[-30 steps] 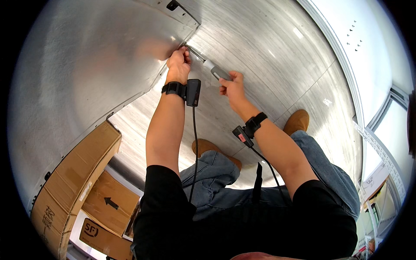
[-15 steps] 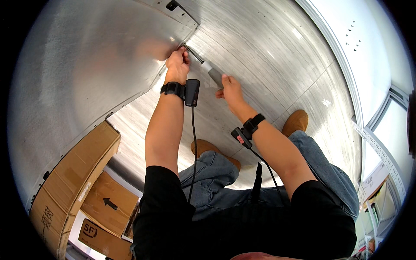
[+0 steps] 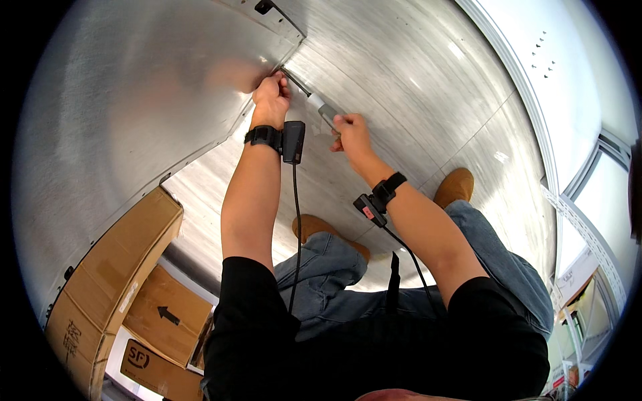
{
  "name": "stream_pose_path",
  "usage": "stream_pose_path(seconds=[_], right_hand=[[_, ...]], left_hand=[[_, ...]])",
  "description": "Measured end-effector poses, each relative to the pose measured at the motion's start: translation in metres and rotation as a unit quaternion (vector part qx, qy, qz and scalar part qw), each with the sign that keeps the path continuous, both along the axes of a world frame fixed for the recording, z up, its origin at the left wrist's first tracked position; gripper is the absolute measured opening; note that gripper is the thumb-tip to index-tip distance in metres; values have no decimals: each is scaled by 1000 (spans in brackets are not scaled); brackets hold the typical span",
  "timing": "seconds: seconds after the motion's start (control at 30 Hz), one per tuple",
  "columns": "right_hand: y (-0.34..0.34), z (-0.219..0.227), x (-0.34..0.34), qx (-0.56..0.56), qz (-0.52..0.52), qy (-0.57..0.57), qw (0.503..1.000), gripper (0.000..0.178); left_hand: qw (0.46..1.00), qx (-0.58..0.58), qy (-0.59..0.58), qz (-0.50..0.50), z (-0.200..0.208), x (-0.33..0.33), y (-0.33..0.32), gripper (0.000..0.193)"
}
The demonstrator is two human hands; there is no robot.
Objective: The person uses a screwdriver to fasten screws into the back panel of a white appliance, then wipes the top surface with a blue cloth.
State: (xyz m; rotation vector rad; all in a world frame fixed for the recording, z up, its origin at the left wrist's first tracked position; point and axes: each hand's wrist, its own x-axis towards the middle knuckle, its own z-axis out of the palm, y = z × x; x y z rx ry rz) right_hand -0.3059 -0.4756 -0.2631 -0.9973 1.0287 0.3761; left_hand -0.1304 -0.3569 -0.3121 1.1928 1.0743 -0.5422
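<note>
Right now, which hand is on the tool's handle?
The right hand, holding the grey handle; the left hand is near the tip of the shaft.

a smooth metal panel is shining softly
the hand tool is showing a smooth plastic-looking handle and metal shaft; the wood-grained floor is gleaming; the cardboard box is looking matt, the denim trousers coarse.

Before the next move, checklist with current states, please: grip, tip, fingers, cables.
1. Right hand on the screwdriver's handle: ok.
2. Left hand at the metal panel's edge, near the tip: ok.
3. Tip seated: cannot tell, too small to make out.
4. Left fingers well clear of the shaft's far end: not ok, right by it.
5. Left cable and right cable clear of the screwdriver: ok.
</note>
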Motion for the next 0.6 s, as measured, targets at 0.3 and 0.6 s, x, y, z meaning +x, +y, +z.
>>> stream_pose_path(seconds=[0.3, 0.6], right_hand=[[1, 0, 1, 14, -12, 21, 1000, 41], [-1, 3, 3, 37, -9, 36, 999, 43]], left_hand=[[1000, -17, 1, -2, 0, 1, -1, 12], [1000, -8, 2, -2, -1, 1, 0, 12]])
